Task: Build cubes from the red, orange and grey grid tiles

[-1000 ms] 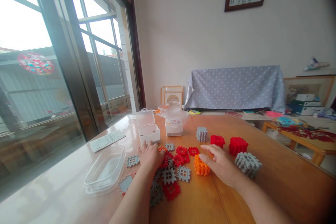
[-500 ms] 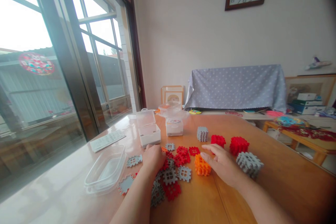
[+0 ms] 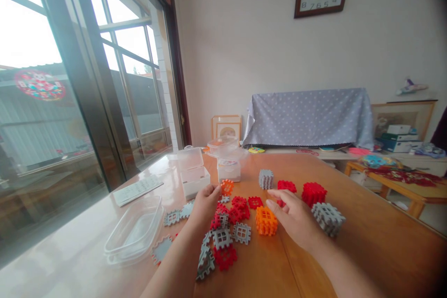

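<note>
My left hand (image 3: 208, 201) pinches an orange notched tile (image 3: 227, 187) and holds it up over a loose heap of pieces. Red tiles (image 3: 239, 209) and grey window tiles (image 3: 222, 238) lie scattered below and around that wrist. To the right of the heap stands an orange stack of tiles (image 3: 266, 221). Beside this stack is my right hand (image 3: 291, 212), fingers stretched forward and thumb apart, with nothing seen in it. Beyond it are two red stacks (image 3: 314, 194), a grey stack (image 3: 328, 219) and a smaller grey stack (image 3: 266, 179).
A clear plastic tub (image 3: 134, 230) sits at the left, with a printed sheet (image 3: 138, 190) behind it. Two white boxes (image 3: 195, 181) with raised lids stand toward the back. The wooden table (image 3: 258, 270) reaches toward a ledge holding a cloth-covered object (image 3: 307, 118).
My left hand has risen from the heap, bringing up the orange tile. The right hand keeps its place by the orange stack. The whole view has shifted slightly.
</note>
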The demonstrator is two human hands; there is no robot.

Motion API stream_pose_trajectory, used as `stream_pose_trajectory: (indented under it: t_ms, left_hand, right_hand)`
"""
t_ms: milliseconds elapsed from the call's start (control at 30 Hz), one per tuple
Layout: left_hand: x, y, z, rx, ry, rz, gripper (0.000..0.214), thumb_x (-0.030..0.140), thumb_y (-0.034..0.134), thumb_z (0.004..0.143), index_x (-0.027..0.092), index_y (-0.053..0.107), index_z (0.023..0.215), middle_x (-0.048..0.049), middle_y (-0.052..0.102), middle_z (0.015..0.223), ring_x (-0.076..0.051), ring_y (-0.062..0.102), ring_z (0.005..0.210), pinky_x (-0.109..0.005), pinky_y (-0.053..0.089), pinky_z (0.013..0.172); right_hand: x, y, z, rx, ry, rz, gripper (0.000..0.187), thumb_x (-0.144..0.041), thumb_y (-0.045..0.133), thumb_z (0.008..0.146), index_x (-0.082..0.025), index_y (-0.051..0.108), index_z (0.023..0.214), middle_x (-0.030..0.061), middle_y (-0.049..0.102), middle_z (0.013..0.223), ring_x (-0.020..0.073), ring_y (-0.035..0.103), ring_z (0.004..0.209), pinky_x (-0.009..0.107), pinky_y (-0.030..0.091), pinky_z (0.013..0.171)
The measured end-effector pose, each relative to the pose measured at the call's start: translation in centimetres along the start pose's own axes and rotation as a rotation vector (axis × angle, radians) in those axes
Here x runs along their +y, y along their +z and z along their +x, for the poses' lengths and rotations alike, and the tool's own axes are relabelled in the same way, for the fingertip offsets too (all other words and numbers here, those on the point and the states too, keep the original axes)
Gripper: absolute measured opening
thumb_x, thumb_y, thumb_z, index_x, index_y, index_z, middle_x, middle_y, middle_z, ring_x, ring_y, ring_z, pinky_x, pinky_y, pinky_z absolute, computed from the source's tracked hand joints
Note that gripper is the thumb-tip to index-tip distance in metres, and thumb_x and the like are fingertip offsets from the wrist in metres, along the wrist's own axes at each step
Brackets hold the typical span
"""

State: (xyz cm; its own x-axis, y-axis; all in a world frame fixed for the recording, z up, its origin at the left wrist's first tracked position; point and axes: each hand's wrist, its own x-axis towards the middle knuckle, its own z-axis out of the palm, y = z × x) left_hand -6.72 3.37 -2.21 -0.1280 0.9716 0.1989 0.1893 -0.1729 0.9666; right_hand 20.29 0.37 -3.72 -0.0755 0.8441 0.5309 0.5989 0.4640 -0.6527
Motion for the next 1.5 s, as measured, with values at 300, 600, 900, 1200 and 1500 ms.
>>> stream_pose_trajectory:
  t_ms: [300,600,900,1200,1500]
  left_hand:
    - [1.9,3.5,-3.2,-0.316,-0.363,-0.711,0.019,0.027,0.077,0.078,0.014,0.063,0.084,-0.0047,0.068,0.074,-0.012,0.065,0.063,-0.022,0.049,0.064]
    - [2.1,4.7,-4.4,-0.394,-0.438,-0.715,0.014,0.022,0.072,0.081,0.014,0.062,0.088,-0.0054,0.068,0.078,-0.012,0.066,0.067,-0.022,0.049,0.066]
    - [3.2,4.1,-5.3,-0.472,-0.266,-0.525,0.022,0.033,0.074,0.077,0.017,0.068,0.090,-0.0003,0.063,0.078,-0.009,0.056,0.065,-0.021,0.036,0.058]
    - [2.5,4.9,-5.1,-0.425,-0.399,-0.506,0.024,0.025,0.077,0.070,0.017,0.057,0.081,-0.0020,0.065,0.070,-0.012,0.063,0.063,-0.022,0.043,0.060]
    - [1.5,5.0,-4.9,-0.433,-0.431,-0.647,0.027,0.026,0.081,0.070,0.016,0.059,0.083,-0.0025,0.068,0.078,-0.011,0.065,0.067,-0.023,0.047,0.067]
  right_hand:
    - [-3.1,0.2,-0.9,0.002,-0.012,0.074,0.043,-0.039,0.055,0.092,-0.022,0.059,0.131,0.0092,0.069,0.114,0.0236,0.066,0.096,0.036,0.054,0.080]
    - [-3.4,0.5,-1.1,-0.020,0.088,0.321,0.045,-0.040,0.059,0.090,-0.021,0.056,0.131,0.0065,0.070,0.102,0.0213,0.066,0.093,0.036,0.053,0.086]
    - [-4.0,-0.7,-0.9,-0.237,0.111,0.480,0.035,-0.037,0.057,0.092,-0.022,0.070,0.120,0.0063,0.071,0.107,0.0244,0.063,0.106,0.041,0.048,0.099]
    - [-3.7,0.5,-1.3,-0.014,-0.025,0.108,0.052,-0.033,0.064,0.085,-0.026,0.052,0.135,0.0091,0.060,0.130,0.0261,0.059,0.117,0.043,0.050,0.100]
    - [-3.4,1.5,-1.3,0.058,-0.208,-0.146,0.054,-0.027,0.068,0.082,-0.025,0.054,0.134,0.0123,0.058,0.131,0.0303,0.055,0.123,0.048,0.045,0.107]
